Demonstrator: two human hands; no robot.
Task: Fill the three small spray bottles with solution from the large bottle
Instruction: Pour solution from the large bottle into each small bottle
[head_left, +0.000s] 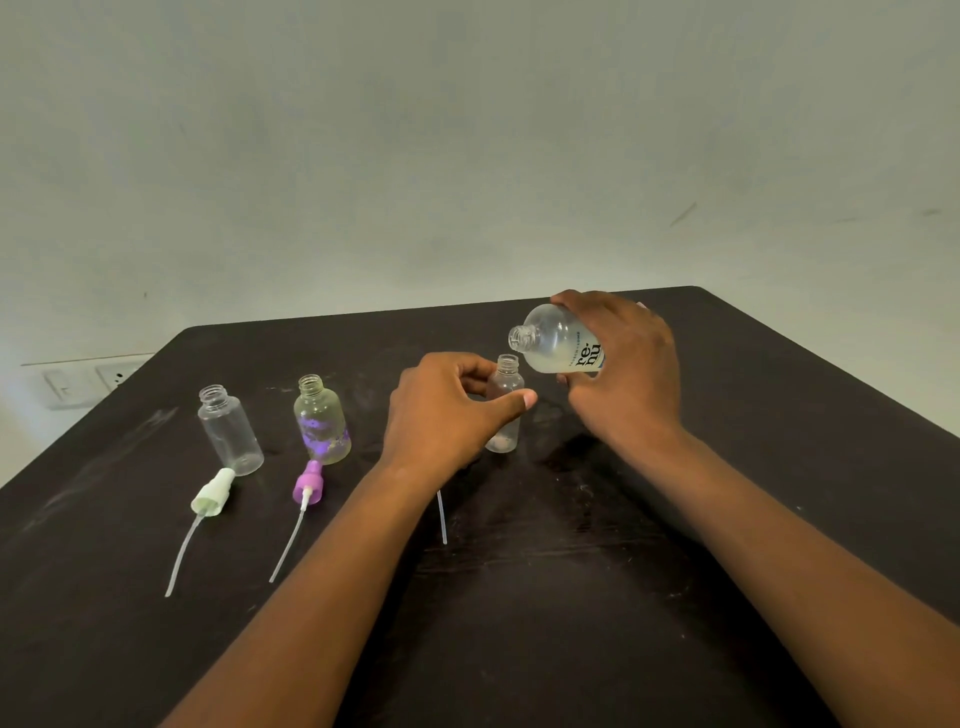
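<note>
Two bare forearms are reaching in from the near edge over the dark worktop (597, 597), each ending in a grip that is busy with a bottle. The left hand (447, 410) is curling its grip around a small clear bottle (505, 410), thumb across the front and fingers behind, steadying it upright on the worktop with its neck open. Just above and to the right of that grip, the right hand (623, 374) is clasping the large bottle (558, 340) from behind, tilting it over so that its uncapped mouth is pointing left and hanging close above the small bottle's neck; pale liquid is pooling along its lower side, and whether any is pouring is too fine to tell. Left of the left grip, a second small bottle (322, 421) with purple smudges is standing open, and further left a third, clear one (230, 430) is standing open too. Nearer the camera than these two, a purple spray top (308, 483) and a pale green spray top (213, 499) are lying on their sides, their thin tubes trailing toward the viewer. Below the left wrist, another thin tube (442, 517) is showing, its top hidden by the arm.
</note>
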